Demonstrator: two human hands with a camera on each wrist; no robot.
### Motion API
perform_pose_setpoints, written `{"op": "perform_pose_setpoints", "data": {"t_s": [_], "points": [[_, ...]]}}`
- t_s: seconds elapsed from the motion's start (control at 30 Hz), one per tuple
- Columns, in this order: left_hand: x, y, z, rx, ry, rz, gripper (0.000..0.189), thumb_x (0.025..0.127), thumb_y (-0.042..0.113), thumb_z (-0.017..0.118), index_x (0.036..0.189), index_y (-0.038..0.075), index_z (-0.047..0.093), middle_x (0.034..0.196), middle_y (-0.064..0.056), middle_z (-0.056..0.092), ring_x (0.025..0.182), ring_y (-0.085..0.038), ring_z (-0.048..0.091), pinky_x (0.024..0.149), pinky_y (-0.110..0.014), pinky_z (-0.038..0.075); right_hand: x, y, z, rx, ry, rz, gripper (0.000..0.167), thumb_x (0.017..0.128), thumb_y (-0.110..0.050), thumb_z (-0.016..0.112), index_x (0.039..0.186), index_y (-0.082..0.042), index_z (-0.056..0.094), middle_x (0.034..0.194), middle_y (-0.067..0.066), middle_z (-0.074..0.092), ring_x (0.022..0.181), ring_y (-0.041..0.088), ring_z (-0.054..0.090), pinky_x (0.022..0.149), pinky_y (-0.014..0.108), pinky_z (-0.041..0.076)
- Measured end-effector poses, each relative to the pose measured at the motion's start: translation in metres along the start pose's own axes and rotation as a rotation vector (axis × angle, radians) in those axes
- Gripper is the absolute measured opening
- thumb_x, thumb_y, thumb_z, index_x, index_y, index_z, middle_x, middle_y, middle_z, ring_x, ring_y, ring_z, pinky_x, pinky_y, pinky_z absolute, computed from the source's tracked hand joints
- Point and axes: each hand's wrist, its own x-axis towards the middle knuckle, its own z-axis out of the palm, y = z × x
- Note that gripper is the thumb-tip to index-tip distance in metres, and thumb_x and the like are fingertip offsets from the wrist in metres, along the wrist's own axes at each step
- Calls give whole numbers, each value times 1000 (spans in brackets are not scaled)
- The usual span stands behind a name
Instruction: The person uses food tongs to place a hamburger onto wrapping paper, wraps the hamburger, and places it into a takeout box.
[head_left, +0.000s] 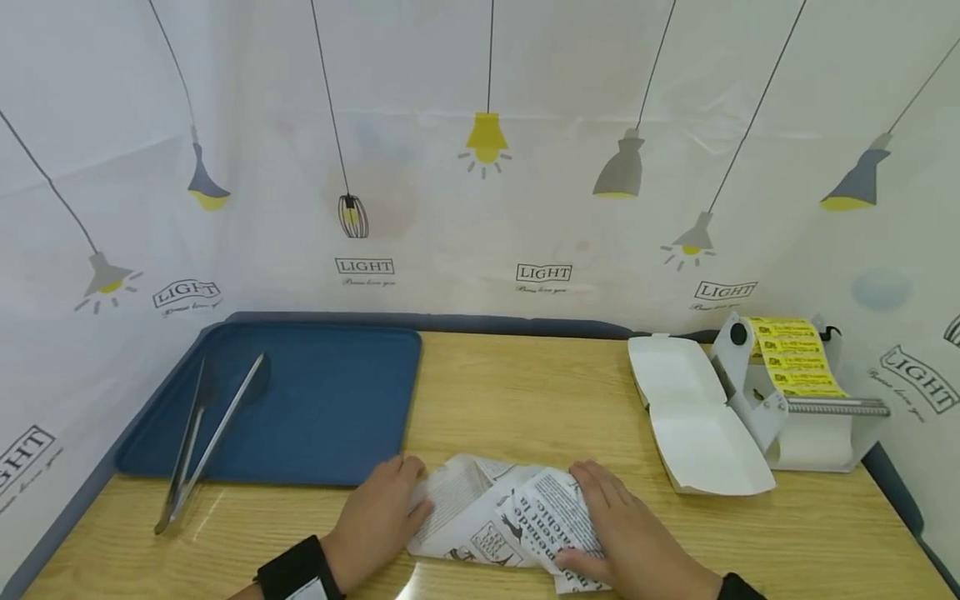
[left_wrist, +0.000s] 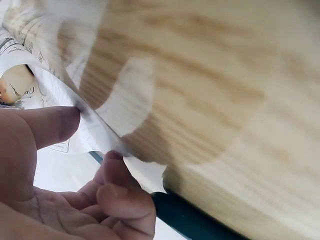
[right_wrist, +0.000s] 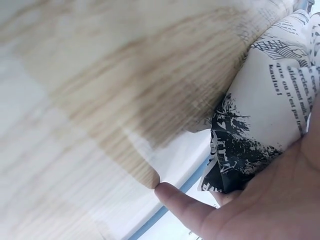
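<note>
White printed paper wrap (head_left: 517,517), near centre on the wooden table (head_left: 517,400).
Head view: wood stretches beyond its far edge, between blue tray (head_left: 330,408) and open box (head_left: 705,442). Left wrist: the left hand (left_wrist: 55,210) pinches the wrap's open edge. Right wrist: the right hand (right_wrist: 270,200) rests on its right end, fingers spread.

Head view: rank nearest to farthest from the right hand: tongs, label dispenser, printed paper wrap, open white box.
1. Printed paper wrap: touching the right hand.
2. Open white box: ahead, to the right.
3. Label dispenser: right, beyond the box.
4. Tongs: far left, partly on the tray.
</note>
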Motion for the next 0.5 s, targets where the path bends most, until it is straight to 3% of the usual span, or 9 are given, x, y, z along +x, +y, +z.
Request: {"op": "perform_pose_setpoints", "data": {"t_s": [0.17, 0.33, 0.5], "points": [[0, -2, -1, -50, -32, -19, 22, 83, 21, 77, 83, 14, 56, 77, 4, 52, 72, -10, 46, 57, -25, 40, 0, 0, 0, 8, -7, 15, 109, 78, -79, 52, 152, -3, 26, 158, 17, 29, 146, 35, 27, 114, 57, 30], [0, -6, -7, -94, -89, -31, 18, 84, 26, 76, 81, 15, 62, 75, 5, 54, 70, -10, 45, 55, -25, 37, 0, 0, 1, 0, -16, 27, 110, 78, -79, 52, 153, -4, 25, 158, 16, 28, 147, 34, 27, 115, 56, 30], [1, -18, -22, -313, -234, -21, 25, 90, 37, 68, 75, 17, 62, 66, 8, 51, 59, -7, 44, 50, -22, 34, 0, -1, 0, -1, -10, 18, 110, 78, -80, 50, 153, -3, 25, 157, 16, 29, 146, 35, 28, 114, 56, 31]]}}
